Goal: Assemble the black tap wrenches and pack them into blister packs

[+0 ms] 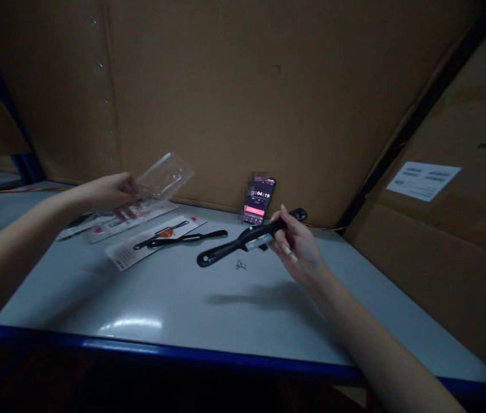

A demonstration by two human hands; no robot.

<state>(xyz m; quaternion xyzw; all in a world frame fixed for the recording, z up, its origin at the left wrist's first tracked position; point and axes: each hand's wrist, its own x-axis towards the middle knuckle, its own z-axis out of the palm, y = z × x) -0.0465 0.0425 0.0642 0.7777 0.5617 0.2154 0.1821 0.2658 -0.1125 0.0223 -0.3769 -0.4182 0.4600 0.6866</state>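
Note:
My left hand (pixel 120 192) grips one end of a clear plastic blister shell (pixel 163 175), raised above the left part of the table. In my right hand (pixel 297 241) is a black two-ended tool (pixel 226 248) with a pale metal middle, held above the table by its right part. Several small metal pieces (pixel 240 264) lie on the table below that tool. Between my hands, a second black tool (pixel 191 238) rests partly on a printed card (pixel 125 252). More packages (pixel 101 231) lie beneath my left hand.
A lit phone (pixel 259 201) leans against the cardboard wall (pixel 226 115) at the back. The grey table (pixel 174 304) has a blue front edge. Cardboard with a white label (pixel 423 180) stands at the right. Thin cables run along the back.

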